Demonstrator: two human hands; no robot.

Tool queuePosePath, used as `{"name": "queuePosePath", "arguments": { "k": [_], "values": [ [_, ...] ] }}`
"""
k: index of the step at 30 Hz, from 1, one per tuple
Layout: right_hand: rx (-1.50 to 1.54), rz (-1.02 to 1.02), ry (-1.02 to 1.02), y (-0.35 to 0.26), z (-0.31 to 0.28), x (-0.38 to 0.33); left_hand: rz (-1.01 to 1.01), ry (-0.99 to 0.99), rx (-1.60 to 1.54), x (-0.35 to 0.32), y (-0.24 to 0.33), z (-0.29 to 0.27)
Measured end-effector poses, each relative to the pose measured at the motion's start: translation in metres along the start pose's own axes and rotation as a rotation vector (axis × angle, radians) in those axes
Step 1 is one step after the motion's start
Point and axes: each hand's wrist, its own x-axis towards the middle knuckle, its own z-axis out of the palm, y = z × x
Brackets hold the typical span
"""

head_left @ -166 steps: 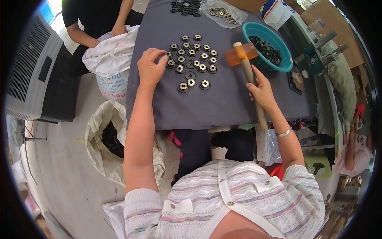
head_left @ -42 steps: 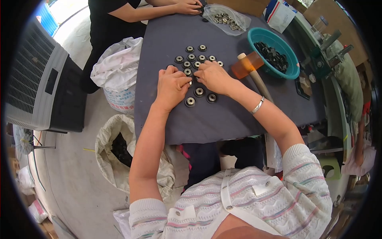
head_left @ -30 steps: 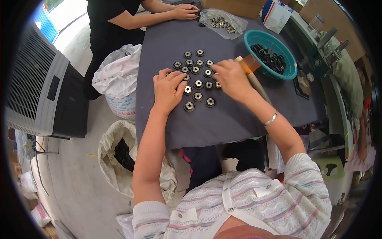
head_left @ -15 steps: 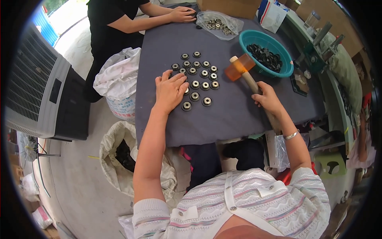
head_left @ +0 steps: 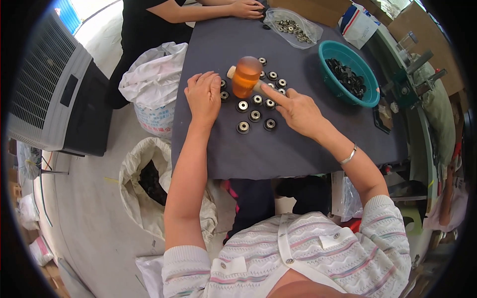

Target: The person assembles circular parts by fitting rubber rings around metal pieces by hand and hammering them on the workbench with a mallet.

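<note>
My right hand [head_left: 300, 113] grips the wooden handle of a mallet [head_left: 246, 77] with an amber, see-through head. The mallet head is over the group of small metal bearings seated in black rings [head_left: 243, 127], hiding some of them. Whether it touches any of them I cannot tell. At the left side of the group, my left hand [head_left: 203, 102] rests on the dark cloth, its fingers extended and close together. It holds nothing that I can see, and a ringed bearing [head_left: 224, 96] sits right beside its fingers.
On the grey-covered table [head_left: 308, 149], a teal basin [head_left: 325, 74] of black rings stands at right. A clear bag [head_left: 293, 30] of metal bearings lies at the back, near another person's hand [head_left: 247, 9]. White sacks [head_left: 154, 84] stand left; a green press [head_left: 407, 84] is at right.
The mallet has swung left from beside the basin to over the bearings, with my right hand. My left hand has drawn off the bearings to their left side, fingers closer together.
</note>
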Motion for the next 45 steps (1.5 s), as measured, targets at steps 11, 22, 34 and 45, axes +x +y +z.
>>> {"name": "queuePosePath", "arguments": {
  "k": [11,22,34,45],
  "values": [
    [-0.007,0.089,-0.074,-0.004,0.005,0.009,-0.083,0.004,-0.086,-0.004,-0.008,0.002],
    [-0.020,0.075,-0.084,-0.011,0.008,0.014,-0.141,-0.008,-0.162,0.001,-0.010,0.003],
    [0.022,0.083,-0.028,-0.006,0.010,0.013,-0.142,-0.089,-0.161,-0.006,-0.014,0.006],
    [0.049,0.048,-0.040,-0.025,0.009,-0.021,-0.213,-0.118,-0.219,0.001,-0.015,0.004]
  ]
}}
